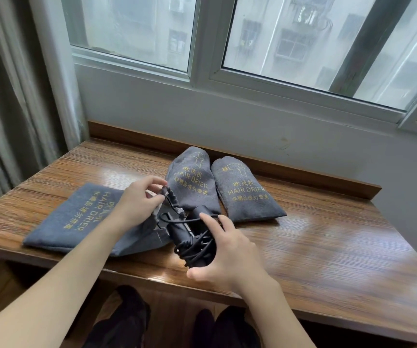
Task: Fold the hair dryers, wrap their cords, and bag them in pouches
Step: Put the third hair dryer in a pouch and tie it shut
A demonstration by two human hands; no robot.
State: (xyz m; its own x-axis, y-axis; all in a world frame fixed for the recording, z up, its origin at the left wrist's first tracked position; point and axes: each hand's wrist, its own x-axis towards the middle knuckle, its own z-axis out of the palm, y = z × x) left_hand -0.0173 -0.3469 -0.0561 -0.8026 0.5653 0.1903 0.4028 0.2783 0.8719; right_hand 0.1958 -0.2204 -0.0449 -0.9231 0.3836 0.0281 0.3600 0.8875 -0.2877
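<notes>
At the near edge of the wooden table [328, 242], the right hand [230, 252] grips a black folded hair dryer [192, 244] with its cord [190, 247] wound round it, fingers curled over the body, its front end at the mouth of the open pouch [137, 237]. The left hand [137, 199] pinches the gathered rim of that pouch between thumb and fingertips. The grey pouch lies flat toward the near left corner, printed side up. The right half of the tabletop lies bare out to the right edge. Farther back, two filled pouches [192, 182] [245, 189] lie side by side near the raised back lip, the left one just behind the held rim.
</notes>
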